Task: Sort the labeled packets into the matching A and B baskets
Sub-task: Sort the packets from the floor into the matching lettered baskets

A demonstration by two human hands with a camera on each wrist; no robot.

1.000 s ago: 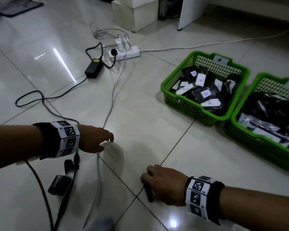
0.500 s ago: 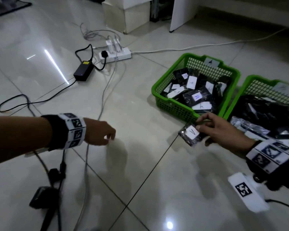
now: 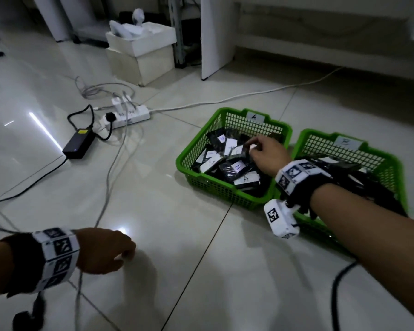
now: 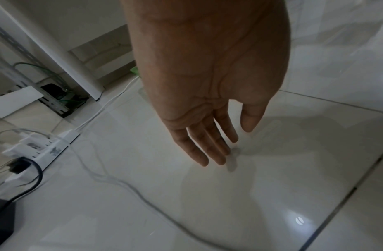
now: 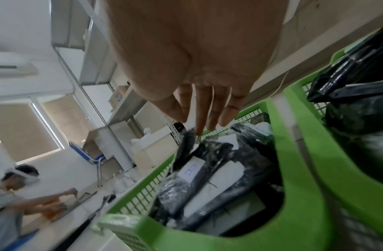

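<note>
Right hand (image 3: 264, 152) hangs over the green plastic mesh basket tagged A (image 3: 227, 188), fingers (image 5: 209, 108) loosely extended, gripping nothing visible. Black plastic packets with white A labels (image 3: 237, 167) lie heaped beneath it, apparently including the one just placed. Left hand (image 4: 207, 81) hovers relaxed and empty above the glossy tiled floor (image 3: 177, 235). Next move, judged: fetch another packet; none is visible on the floor.

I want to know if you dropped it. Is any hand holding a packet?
No. The right hand hangs open over basket A, fingers straight, holding nothing. The left hand is empty too.
</note>
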